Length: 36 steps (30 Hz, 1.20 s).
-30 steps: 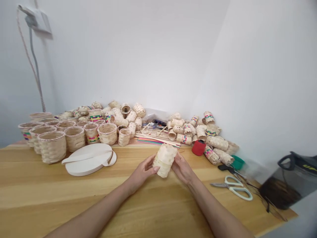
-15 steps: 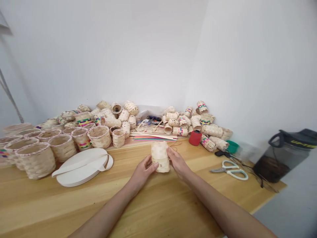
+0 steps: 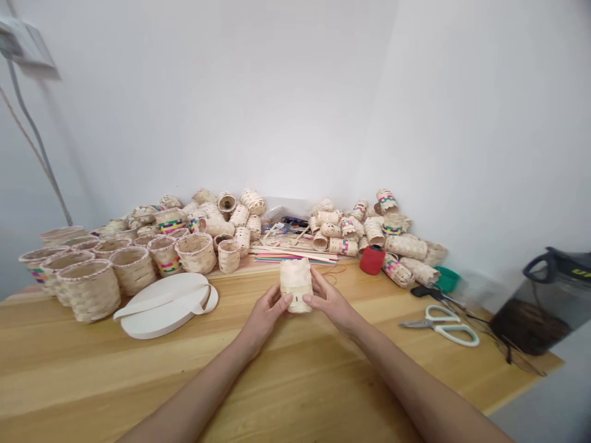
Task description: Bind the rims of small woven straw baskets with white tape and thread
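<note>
A small pale woven basket [image 3: 296,282] is held between my two hands over the middle of the wooden table. My left hand [image 3: 268,311] grips its left side, the thumb lying on the near face. From the right, my right hand [image 3: 329,303] clasps it, with the thumb also on the front and the fingers partly hidden behind. Thin coloured strips [image 3: 295,258] lie just beyond the basket. To the left of my hands rests a flat roll of white ribbon [image 3: 159,307].
Rimmed woven baskets [image 3: 87,292] stand at the left. Loose woven pieces [image 3: 406,246] are heaped along the wall. At the right are a red thread spool [image 3: 372,259], white-handled scissors [image 3: 443,325], a green cup [image 3: 446,280] and a dark bottle [image 3: 530,317] near the table edge.
The right thumb has come round onto the basket's near face. The view has shifted left, so the surroundings appear further right.
</note>
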Available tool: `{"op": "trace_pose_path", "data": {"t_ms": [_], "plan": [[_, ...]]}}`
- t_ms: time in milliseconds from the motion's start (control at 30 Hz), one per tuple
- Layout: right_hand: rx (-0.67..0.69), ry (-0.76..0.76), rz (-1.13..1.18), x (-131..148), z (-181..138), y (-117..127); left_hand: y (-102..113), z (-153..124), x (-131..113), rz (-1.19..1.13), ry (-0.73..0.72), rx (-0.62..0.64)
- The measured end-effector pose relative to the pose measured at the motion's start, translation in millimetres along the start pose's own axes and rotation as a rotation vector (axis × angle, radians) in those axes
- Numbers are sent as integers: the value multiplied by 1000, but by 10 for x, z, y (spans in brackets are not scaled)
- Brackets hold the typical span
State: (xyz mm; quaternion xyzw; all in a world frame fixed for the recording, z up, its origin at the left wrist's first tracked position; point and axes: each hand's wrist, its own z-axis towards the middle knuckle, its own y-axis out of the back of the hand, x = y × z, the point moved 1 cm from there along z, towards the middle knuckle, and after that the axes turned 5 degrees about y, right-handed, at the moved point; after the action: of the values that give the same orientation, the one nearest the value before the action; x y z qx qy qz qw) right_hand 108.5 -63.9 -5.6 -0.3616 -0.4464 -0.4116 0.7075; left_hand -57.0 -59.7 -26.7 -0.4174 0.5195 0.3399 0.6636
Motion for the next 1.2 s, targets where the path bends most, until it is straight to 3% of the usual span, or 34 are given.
{"op": "trace_pose_path", "data": {"t_ms": [533, 833, 933, 1067, 1200], "plan": [[-3, 36, -14, -90, -3, -20, 17, 23, 7, 143, -70, -37], [-7, 64, -49, -137, -11, 8, 47, 28, -13, 198, -120, 17], [-49, 93, -150, -113, -19, 39, 101, 23, -4, 253, -134, 0], [-136, 120, -453, -113, -54, 23, 155, 15, 25, 317, -164, -160], [-98, 116, -669, -159, -98, -29, 114, -18, -20, 282, -175, -182]]}}
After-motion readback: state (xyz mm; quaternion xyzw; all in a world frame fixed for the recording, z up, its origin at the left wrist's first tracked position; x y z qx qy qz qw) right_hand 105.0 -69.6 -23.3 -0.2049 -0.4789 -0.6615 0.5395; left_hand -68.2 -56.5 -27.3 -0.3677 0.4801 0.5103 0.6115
